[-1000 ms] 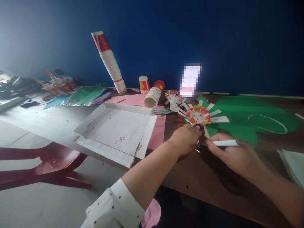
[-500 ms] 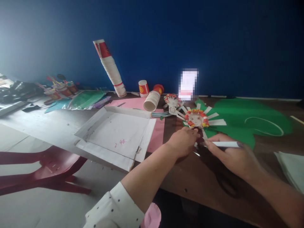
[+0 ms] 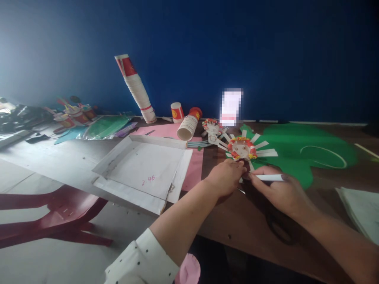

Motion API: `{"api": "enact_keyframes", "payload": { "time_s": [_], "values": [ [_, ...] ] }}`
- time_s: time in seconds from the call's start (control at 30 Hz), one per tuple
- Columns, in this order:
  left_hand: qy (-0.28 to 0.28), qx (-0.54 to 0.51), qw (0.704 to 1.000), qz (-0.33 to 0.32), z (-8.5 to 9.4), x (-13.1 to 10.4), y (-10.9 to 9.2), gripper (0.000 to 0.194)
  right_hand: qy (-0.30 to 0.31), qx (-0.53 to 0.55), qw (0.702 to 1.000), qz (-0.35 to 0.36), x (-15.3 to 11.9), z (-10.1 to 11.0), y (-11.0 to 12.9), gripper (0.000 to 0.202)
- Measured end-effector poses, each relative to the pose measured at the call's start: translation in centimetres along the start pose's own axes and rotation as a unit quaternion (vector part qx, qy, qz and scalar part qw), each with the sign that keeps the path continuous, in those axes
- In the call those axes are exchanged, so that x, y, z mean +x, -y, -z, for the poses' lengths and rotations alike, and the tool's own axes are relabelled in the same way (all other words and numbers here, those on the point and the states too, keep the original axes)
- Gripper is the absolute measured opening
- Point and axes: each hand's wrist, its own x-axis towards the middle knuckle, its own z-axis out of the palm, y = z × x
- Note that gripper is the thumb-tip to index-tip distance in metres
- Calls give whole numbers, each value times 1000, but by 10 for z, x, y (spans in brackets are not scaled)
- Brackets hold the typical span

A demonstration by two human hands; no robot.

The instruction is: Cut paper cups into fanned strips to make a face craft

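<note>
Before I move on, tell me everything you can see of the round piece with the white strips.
The round piece lies on the dark table, partly over green paper. Its pale centre bears small drawn marks; around it runs a bumpy red, orange and yellow ring. Flat white strips, seemingly paper, radiate outward. The left hand is at its lower edge, hiding detail there; contact is unclear. The right hand, holding a white pen, is just below and to the right.

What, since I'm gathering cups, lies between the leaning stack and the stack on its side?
In the head view, a single red-and-white cup and a small pale item sit between the leaning stack and the stack on its side.
</note>
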Motion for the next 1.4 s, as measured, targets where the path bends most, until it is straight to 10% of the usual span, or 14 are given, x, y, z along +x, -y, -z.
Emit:
{"api": "enact_keyframes", "payload": {
  "time_s": [1.4],
  "values": [
    [9, -8, 1000, 8, -1, 1, 5, 39, 0, 53, 997, 63, 0, -14, -4, 16]
  ]
}}
